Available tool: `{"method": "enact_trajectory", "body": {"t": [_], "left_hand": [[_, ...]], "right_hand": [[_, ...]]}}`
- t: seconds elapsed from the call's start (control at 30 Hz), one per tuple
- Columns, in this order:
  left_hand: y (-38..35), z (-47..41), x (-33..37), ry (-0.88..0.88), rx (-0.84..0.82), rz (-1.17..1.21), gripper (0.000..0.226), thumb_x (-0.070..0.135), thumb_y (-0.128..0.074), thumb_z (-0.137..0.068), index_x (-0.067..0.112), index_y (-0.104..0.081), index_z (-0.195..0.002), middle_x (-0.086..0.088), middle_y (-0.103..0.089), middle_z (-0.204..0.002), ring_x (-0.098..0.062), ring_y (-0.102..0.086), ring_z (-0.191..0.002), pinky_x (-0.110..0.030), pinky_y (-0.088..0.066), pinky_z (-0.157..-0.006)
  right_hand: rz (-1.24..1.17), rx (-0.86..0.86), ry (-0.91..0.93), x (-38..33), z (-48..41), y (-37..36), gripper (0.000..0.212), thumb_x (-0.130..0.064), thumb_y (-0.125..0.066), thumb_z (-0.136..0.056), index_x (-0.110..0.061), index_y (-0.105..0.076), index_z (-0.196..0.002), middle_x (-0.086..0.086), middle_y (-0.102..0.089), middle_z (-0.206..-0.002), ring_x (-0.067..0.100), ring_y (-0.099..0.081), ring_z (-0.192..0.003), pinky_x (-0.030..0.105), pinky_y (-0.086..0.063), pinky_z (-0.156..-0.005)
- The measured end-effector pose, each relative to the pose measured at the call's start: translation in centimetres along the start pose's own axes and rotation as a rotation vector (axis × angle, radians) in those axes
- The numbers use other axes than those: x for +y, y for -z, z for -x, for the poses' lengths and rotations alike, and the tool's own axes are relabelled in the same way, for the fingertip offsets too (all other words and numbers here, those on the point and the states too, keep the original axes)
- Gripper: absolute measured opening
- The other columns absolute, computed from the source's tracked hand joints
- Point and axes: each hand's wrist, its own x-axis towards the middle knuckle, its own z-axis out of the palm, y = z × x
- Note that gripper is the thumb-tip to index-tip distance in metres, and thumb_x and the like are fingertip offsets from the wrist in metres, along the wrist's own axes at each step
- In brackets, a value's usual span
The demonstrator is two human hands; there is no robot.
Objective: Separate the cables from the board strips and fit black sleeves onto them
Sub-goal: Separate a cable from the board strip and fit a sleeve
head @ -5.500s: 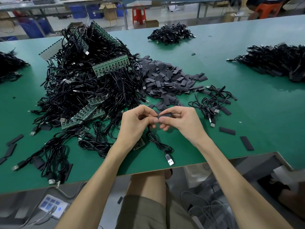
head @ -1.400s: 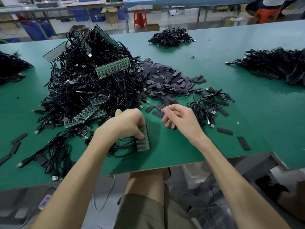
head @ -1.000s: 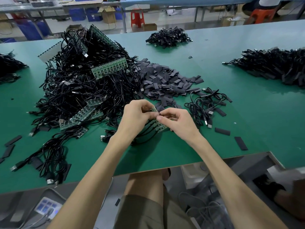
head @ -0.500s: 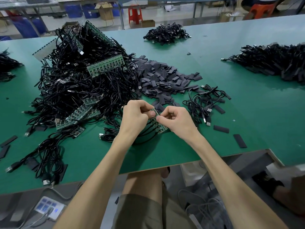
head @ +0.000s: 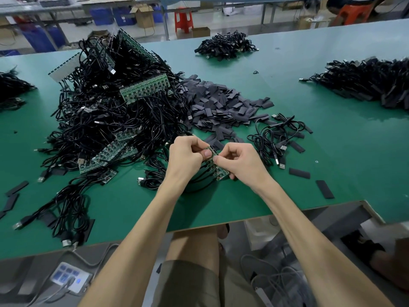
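Note:
A short green board strip (head: 215, 166) with black cables hanging from it is held just above the green table (head: 221, 202). My left hand (head: 188, 157) pinches the strip's far end. My right hand (head: 240, 161) pinches the strip right beside it, its fingers curled over the lower part. A big tangle of black USB cables and more board strips (head: 115, 116) lies to the left. A heap of flat black sleeves (head: 219, 107) sits just beyond my hands.
A small bunch of loose cables (head: 278, 138) lies right of my hands, with single sleeves (head: 324, 189) near the front edge. More cable piles lie at the far right (head: 367, 83), far centre (head: 225, 45) and far left (head: 11, 89).
Over the earlier frames my left hand picked a board strip up from the table and my right hand joined it. In the last half second both hands barely moved.

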Motion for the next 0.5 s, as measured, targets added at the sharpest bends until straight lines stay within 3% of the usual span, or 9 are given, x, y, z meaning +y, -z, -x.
{"method": "enact_trajectory", "body": {"t": [0.17,0.5], "left_hand": [[-0.34,0.24,0.07,0.01,0.009,-0.004,0.025,-0.003,-0.078,-0.082,0.018,-0.069,-0.073,0.004,-0.067,-0.069,0.009,-0.057,-0.055,-0.006,-0.043,-0.055],[0.03,0.07,-0.23,0.001,-0.046,0.014,0.03,0.002,-0.079,-0.084,0.025,-0.067,-0.069,0.007,-0.063,-0.065,0.008,-0.053,-0.053,-0.007,-0.041,-0.056]], "right_hand": [[0.005,0.014,0.003,-0.06,0.04,0.03,0.028,-0.01,-0.076,-0.088,-0.016,-0.063,-0.064,-0.005,-0.054,-0.052,0.011,-0.045,-0.04,0.022,-0.04,-0.039],[0.02,0.015,-0.013,0.15,0.06,-0.2,0.02,-0.013,-0.076,-0.088,-0.014,-0.066,-0.07,-0.007,-0.056,-0.056,0.008,-0.047,-0.048,0.024,-0.045,-0.043]]}}
